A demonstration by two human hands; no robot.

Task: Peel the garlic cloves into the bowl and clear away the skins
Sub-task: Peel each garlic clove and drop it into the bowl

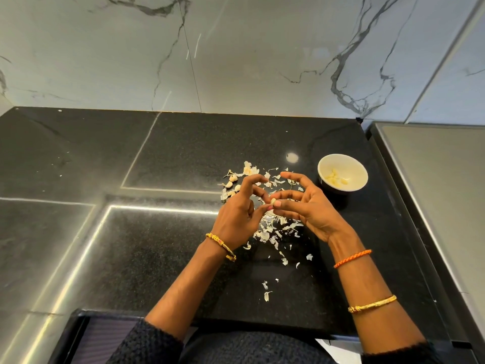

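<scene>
No writing, label, brand, number or sign can be read anywhere in view.

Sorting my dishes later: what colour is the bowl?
The bowl is cream-white inside and dark, near black, outside; the head view shows it.
</scene>
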